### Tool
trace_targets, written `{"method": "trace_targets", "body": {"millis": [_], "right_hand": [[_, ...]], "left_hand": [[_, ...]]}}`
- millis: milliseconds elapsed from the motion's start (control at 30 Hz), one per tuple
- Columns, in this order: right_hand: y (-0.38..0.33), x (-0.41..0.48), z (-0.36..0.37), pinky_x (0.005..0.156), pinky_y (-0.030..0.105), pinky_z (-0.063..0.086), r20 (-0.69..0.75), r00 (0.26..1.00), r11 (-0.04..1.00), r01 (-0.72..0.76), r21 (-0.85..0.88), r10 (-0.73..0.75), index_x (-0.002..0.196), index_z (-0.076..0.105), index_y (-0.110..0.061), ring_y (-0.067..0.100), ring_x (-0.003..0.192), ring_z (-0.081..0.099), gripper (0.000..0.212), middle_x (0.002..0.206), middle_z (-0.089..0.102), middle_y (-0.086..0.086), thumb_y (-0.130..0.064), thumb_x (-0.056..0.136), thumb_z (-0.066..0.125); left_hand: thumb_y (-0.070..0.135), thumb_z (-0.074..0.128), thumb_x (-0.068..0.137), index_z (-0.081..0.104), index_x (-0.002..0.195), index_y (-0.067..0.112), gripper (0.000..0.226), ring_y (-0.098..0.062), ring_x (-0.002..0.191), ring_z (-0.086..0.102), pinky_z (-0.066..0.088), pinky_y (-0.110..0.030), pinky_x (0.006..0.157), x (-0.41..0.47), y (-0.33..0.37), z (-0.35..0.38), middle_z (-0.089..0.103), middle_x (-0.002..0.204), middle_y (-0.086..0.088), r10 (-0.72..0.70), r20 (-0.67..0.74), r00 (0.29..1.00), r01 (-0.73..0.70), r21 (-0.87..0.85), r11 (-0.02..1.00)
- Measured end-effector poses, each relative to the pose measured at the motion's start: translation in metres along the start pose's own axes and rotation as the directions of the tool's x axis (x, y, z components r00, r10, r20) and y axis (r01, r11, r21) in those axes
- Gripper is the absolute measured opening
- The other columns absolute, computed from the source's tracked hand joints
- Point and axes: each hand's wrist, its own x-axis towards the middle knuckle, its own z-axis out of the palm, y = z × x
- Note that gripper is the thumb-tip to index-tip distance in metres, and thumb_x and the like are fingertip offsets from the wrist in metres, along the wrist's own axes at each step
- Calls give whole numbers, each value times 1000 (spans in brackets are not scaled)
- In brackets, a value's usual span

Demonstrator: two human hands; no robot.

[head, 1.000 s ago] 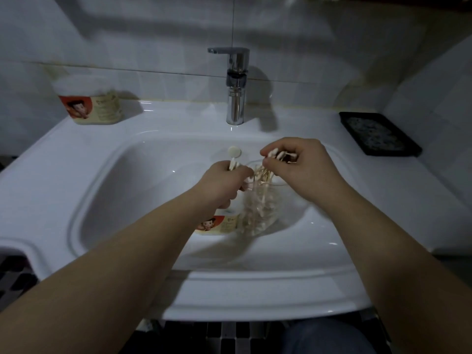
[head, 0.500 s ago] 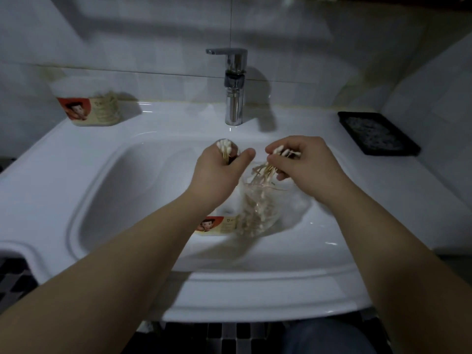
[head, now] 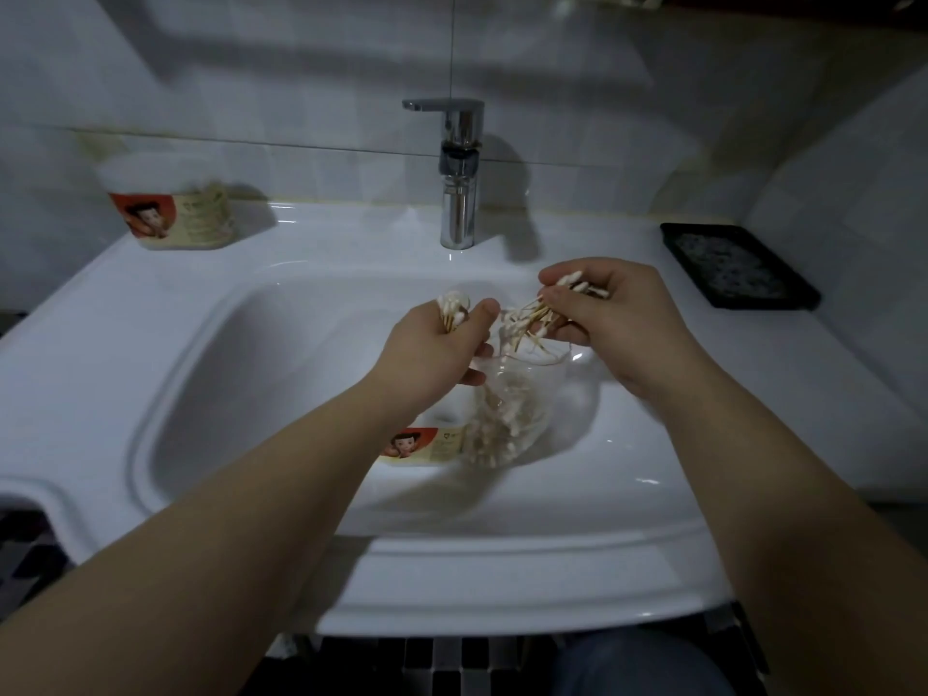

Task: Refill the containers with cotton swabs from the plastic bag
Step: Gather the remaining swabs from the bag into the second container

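Cotton swabs [head: 527, 321] splay from right hand [head: 622, 329] pinch; left hand [head: 432, 354] grips another bunch [head: 452, 306]. Strays may miss plastic bag [head: 507, 414], landing in sink basin [head: 226, 394].

A white ceramic sink [head: 165, 313] took up most of the view, its wide basin set in a glossy surround that ran back to a wall of pale tiles [head: 301, 67]. A chrome faucet [head: 458, 193] stood upright at the middle of the back ledge. On the surround's right side lay a shallow black tray [head: 763, 304] with something dark and speckled inside, and dark checkered flooring [head: 25, 550] showed below the sink.
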Motion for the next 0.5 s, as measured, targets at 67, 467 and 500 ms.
{"method": "trace_targets", "body": {"millis": [67,467,500], "right_hand": [[0,0,0,73,30,61,9,1000,1000,-5,22,5,94,78,-15,25,82,76,17,96,74,16,1,90,73],[1,1,8,69,32,62,77,988,960,-149,236,135,95,72,-2,27,73,73,13,85,69,19,8,93,64],[1,1,9,67,30,62,86,986,957,-160,243,143,95,72,-2,25,72,73,13,85,68,18,8,93,63]], "left_hand": [[33,63,100,71,103,2,33,-24,92,75,62,-33,67,1,0,1,76,96,-9,5,36,999,-6,22,1000],[2,70,90,66,102,-9,17,-4,59,61,51,-20,53,3,-3,1,67,85,-12,108,114,988,-125,153,980],[1,69,90,66,101,-9,16,-4,58,60,51,-20,52,3,-4,0,66,84,-12,111,116,987,-128,151,980]]}}
